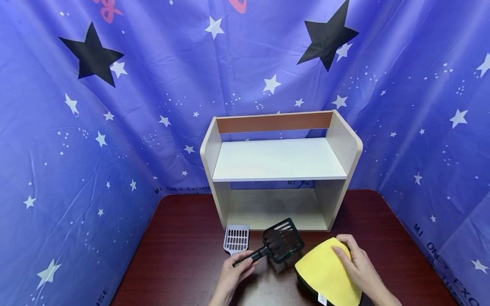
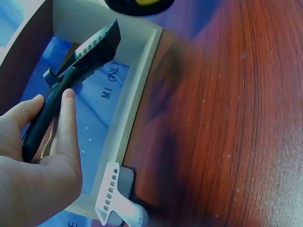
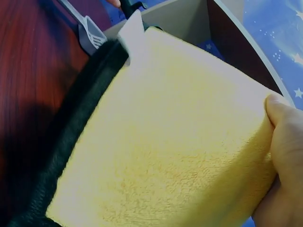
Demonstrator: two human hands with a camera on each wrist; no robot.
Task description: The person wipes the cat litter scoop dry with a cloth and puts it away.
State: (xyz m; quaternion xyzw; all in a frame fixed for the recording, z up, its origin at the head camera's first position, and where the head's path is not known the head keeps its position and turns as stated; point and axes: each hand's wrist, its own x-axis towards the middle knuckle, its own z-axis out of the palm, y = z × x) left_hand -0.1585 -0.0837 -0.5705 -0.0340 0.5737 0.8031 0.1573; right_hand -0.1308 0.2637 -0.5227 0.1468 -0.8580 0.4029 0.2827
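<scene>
My left hand (image 1: 238, 272) grips the handle of a black slotted litter scoop (image 1: 283, 240), its head raised above the table and angled to the right. In the left wrist view the thumb and fingers close round that black handle. My right hand (image 1: 359, 264) pinches the edge of a folded yellow cloth (image 1: 325, 270) with a dark underside and a white tag. The cloth hangs to the right of the scoop, apart from it. A grey-white slotted scoop (image 1: 236, 238) leans at the shelf's front left, its handle partly hidden behind my left hand in the head view.
A pale two-tier wooden shelf (image 1: 279, 159) stands at the back of the dark red table (image 1: 172, 246). Blue curtains (image 1: 153, 76) with stars enclose the table at the back and both sides.
</scene>
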